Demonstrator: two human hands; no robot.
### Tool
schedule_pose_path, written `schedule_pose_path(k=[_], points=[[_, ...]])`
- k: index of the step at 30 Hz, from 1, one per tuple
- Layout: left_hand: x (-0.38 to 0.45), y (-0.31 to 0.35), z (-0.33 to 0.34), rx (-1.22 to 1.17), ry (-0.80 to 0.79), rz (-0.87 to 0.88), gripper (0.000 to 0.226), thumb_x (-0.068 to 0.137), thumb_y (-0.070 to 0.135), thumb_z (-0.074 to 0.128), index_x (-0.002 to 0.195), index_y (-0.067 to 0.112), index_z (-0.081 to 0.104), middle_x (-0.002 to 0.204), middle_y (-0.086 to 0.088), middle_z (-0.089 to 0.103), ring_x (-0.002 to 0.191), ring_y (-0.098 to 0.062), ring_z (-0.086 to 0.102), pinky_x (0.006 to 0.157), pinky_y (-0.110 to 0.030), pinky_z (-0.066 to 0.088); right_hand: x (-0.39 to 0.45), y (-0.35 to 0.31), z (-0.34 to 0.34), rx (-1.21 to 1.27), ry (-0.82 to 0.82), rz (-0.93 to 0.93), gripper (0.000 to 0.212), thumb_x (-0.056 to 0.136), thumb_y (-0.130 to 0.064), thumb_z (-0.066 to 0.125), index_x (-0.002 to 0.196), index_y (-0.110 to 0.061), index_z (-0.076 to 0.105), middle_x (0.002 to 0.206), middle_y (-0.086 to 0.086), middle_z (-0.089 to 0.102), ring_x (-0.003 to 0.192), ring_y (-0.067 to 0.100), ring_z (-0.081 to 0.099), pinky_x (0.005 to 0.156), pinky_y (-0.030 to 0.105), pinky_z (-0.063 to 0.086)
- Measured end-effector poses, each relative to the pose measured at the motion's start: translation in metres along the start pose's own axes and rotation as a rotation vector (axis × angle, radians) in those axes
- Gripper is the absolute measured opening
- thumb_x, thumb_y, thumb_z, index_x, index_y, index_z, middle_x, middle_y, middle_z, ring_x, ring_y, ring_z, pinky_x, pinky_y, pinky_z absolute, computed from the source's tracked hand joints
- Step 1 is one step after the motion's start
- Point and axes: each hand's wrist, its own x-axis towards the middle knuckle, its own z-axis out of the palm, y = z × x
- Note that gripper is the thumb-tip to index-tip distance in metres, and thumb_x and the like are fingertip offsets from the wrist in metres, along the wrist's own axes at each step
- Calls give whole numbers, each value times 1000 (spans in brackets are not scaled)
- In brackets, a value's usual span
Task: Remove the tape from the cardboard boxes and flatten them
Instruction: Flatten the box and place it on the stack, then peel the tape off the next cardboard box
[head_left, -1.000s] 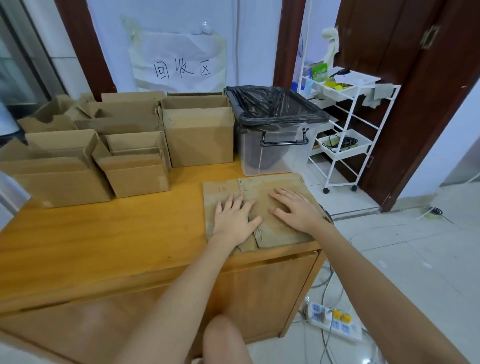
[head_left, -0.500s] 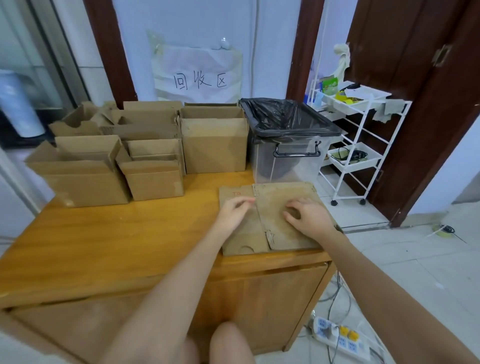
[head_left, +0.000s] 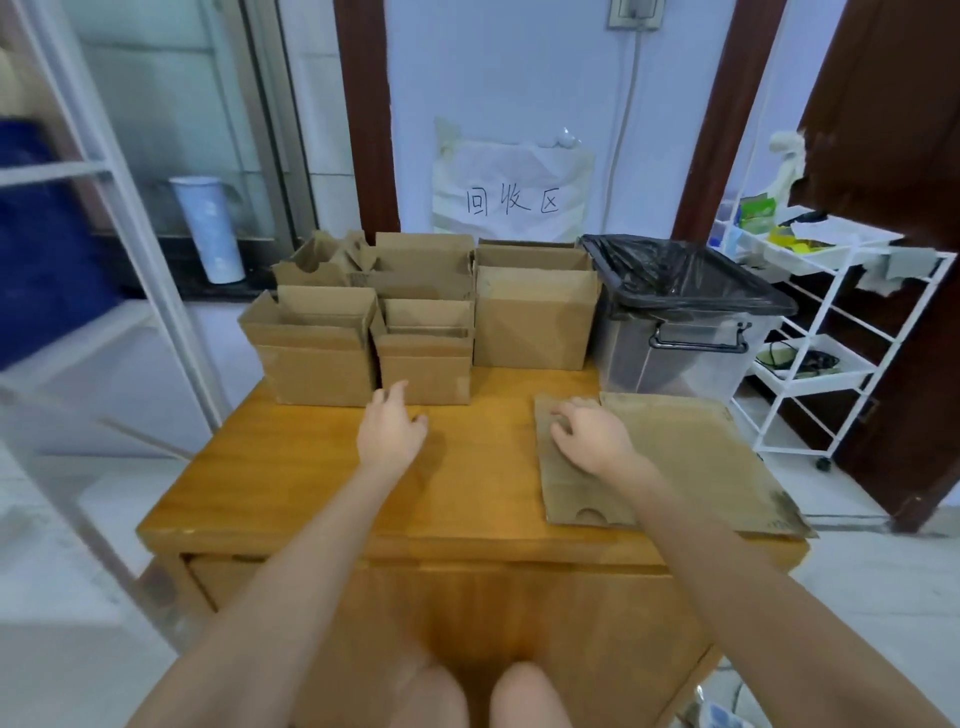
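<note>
A flattened cardboard box (head_left: 691, 457) lies at the right end of the wooden table (head_left: 311, 493). My right hand (head_left: 589, 434) hovers over or rests on its left part with loosely curled fingers, holding nothing. My left hand (head_left: 392, 431) is over the bare table, fingers relaxed, just in front of a small open box (head_left: 423, 366). Beside that stand a wider open box (head_left: 314, 358) on the left and a taller open box (head_left: 535, 317) on the right, with more opened boxes (head_left: 415, 265) behind them.
A clear plastic bin lined with a black bag (head_left: 680, 306) stands at the table's back right. A white wire trolley (head_left: 826, 332) with clutter is to the right, beside a dark wooden door. A white metal frame (head_left: 130, 249) rises on the left.
Both hands have come off pressing the flattened box. My left hand has moved left, toward the small open box. The view has swung up and left.
</note>
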Motion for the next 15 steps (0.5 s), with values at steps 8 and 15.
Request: schedule_pose_path(k=[8,15], points=[[22,-12,-3,-55,-88,-129,85,93,29,60,153,6,4,152,-13,26,138,-30,32,104,-39,37,37,-51,12,-147,-109,-38,39,100,-31,38,130,-15,55,128,7,56,117,25,50,93,39,47],[40,-6,14,-166,33,-184,91,88,26,68,151,2,8,149,-15,29,136,-30,34,106,-39,38,56,-56,13,-156,-118,78,35,99,-29,38,123,-11,56,121,8,58,107,27,56,85,37,50]])
